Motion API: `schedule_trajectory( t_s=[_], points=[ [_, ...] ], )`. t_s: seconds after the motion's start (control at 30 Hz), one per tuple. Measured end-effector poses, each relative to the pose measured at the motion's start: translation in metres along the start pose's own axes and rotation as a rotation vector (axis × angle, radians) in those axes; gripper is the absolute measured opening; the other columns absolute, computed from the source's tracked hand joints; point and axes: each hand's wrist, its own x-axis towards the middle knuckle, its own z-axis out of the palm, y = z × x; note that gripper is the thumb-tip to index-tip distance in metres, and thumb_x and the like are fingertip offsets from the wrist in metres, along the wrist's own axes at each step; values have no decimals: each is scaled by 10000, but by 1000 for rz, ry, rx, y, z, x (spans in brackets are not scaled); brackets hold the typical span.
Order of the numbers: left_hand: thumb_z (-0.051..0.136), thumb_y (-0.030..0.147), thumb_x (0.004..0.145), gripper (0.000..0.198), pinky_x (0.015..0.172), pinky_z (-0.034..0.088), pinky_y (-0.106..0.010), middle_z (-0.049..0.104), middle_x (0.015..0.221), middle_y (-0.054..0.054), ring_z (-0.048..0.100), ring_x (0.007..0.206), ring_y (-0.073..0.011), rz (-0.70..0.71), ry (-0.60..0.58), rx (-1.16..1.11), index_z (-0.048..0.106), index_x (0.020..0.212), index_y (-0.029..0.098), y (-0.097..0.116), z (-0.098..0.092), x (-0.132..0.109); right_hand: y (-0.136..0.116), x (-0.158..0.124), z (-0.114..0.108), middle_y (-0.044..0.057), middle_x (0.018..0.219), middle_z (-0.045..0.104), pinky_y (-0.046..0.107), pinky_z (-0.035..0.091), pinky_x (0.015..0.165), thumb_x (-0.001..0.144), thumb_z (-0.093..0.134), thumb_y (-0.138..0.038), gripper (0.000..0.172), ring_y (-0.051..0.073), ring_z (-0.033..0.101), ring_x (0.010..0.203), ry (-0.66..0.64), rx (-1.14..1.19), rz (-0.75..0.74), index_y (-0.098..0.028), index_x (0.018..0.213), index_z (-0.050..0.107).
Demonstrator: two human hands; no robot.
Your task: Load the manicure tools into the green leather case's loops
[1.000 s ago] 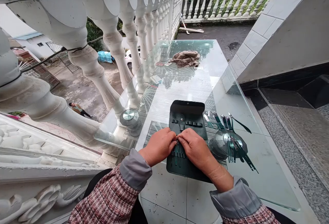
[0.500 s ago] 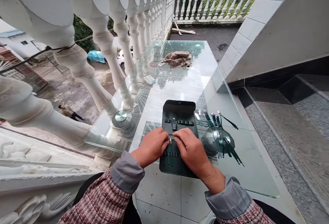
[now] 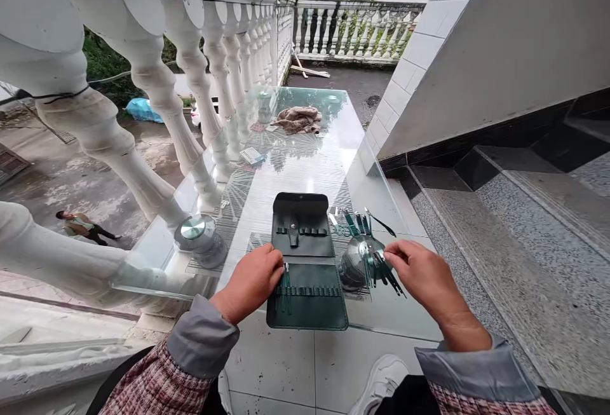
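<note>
A dark green tool case [image 3: 305, 262] lies unfolded on the glass table [image 3: 305, 161]. My left hand [image 3: 252, 280] rests on the case's left edge, fingers curled, beside two slim tools tucked into the lower loops. My right hand [image 3: 422, 272] is over the row of loose green-handled metal tools [image 3: 374, 256] to the right of the case, its fingertips pinching toward one of them. I cannot tell whether it grips a tool.
A white stone balustrade [image 3: 157, 91] runs along the left. A round metal table mount [image 3: 200, 237] sits under the near left corner, another under the tools. A crumpled cloth [image 3: 299, 119] and a small card [image 3: 251, 156] lie farther up. Tiled wall and granite steps [image 3: 500, 211] rise at right.
My right hand left the middle of the case and moved right to the loose tools. My left hand stayed at the case's left side. The camera view swung to the right.
</note>
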Motion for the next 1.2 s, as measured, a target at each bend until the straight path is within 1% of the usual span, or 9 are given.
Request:
schedule_trajectory(
  t_s=[0.07,0.2,0.37,0.5,0.67,0.83,1.03,1.2],
  points=[
    [460,212,905,125,678,384,-262,522,859,-23,530,790,-168,-1,1,-6,530,806,181,0,0,1,4,-3,3,1,711,612,260,328,573,751,506,-306,141,151,520,633,-49,-34,-16,-224,663,580],
    [469,208,902,120,680,382,-260,525,861,-20,529,781,-162,0,14,-22,536,807,180,0,1,2,-3,-9,11,-4,748,609,255,325,595,783,513,-301,131,144,524,662,-138,-94,-53,-220,689,558],
    [478,196,894,117,664,375,-255,524,840,-13,521,757,-154,0,27,-32,532,791,180,0,0,1,-14,-8,9,20,849,622,264,302,601,831,501,-293,134,159,542,715,-203,-248,14,-210,748,564],
    [479,189,891,118,663,376,-252,524,841,-13,519,756,-152,-6,21,-36,530,785,181,1,-1,0,-18,-7,7,32,880,626,266,291,602,856,478,-279,147,164,551,737,-239,-294,33,-205,769,569],
    [477,202,896,117,667,375,-261,525,847,-15,521,768,-158,-8,20,-30,531,795,182,1,-1,1,-17,-8,8,25,837,626,263,270,588,855,455,-237,166,161,545,726,-258,-307,25,-205,726,554],
    [462,204,901,126,657,373,-262,526,851,-17,519,755,-157,-7,21,-31,523,793,184,1,-1,1,-15,-8,9,21,814,620,258,257,568,863,434,-244,184,150,530,689,-238,-302,23,-205,720,542],
    [461,210,903,127,648,372,-260,530,855,-19,518,750,-156,-13,14,-33,519,794,186,1,-1,1,-18,-8,12,20,772,613,254,253,564,845,441,-231,183,140,515,662,-233,-285,6,-200,686,526],
    [454,212,902,130,652,376,-261,535,854,-19,520,750,-155,-2,25,-26,520,793,188,1,0,0,-22,-7,11,9,766,609,252,245,551,825,440,-233,178,130,491,635,-248,-263,39,-202,665,513]
  ],
)
